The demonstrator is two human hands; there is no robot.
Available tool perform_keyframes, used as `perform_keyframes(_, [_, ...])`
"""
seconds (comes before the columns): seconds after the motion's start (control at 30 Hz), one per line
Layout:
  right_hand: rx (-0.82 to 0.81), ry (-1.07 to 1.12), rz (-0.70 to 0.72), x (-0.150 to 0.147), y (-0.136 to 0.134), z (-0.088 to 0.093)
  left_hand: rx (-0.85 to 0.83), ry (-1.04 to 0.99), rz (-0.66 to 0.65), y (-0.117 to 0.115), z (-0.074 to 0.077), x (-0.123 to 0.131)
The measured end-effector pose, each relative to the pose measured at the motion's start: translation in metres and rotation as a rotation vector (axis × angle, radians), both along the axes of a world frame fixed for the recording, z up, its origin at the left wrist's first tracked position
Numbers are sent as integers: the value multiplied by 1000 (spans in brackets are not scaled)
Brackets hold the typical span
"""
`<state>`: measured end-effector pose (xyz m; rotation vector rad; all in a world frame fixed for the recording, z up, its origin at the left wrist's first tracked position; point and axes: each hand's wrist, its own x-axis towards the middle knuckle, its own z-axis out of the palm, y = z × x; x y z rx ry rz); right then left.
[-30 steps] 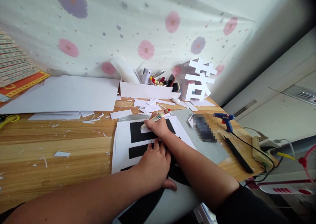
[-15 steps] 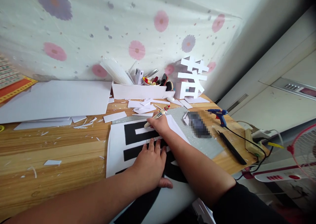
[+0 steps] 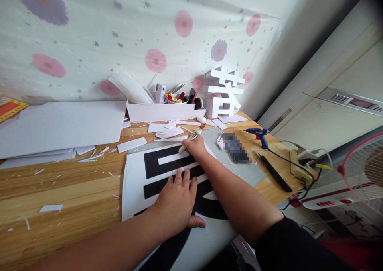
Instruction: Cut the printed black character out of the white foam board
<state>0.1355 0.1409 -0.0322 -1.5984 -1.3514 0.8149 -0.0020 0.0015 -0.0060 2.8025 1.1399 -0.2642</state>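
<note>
A large white sheet [image 3: 134, 171] printed with thick black character strokes lies on the table, its near part reaching past the front edge. My left hand [image 3: 175, 201] rests flat on it, fingers spread over the black strokes and thumb out to the right. In my right hand [image 3: 196, 148] is a cream multicolour pen [image 3: 196, 132] with a red top, held tilted. Its tip is at the upper black stroke, beside a narrow white gap; whether it touches the paper I cannot tell. Beneath the sheet is a grey cutting mat [image 3: 217, 135].
White board sheets [image 3: 77, 121] are stacked at left, with white offcuts [image 3: 131, 144] scattered about. A white box [image 3: 160, 112] of pens and a white 3D character [image 3: 224, 93] stand behind. On the right are a blue glue gun [image 3: 259, 135], a black knife-like tool [image 3: 275, 173], a power strip [image 3: 299, 167] and a fan [image 3: 363, 171].
The view has turned slightly right, so the scene sits further left. My right hand has moved the pen a little rightward along the upper stroke. My left hand stays flat on the sheet.
</note>
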Motion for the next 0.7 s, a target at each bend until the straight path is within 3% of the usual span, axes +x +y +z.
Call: perform_keyframes(0.7, [39, 0, -142, 20, 8, 3, -5, 32, 0, -1, 10, 0])
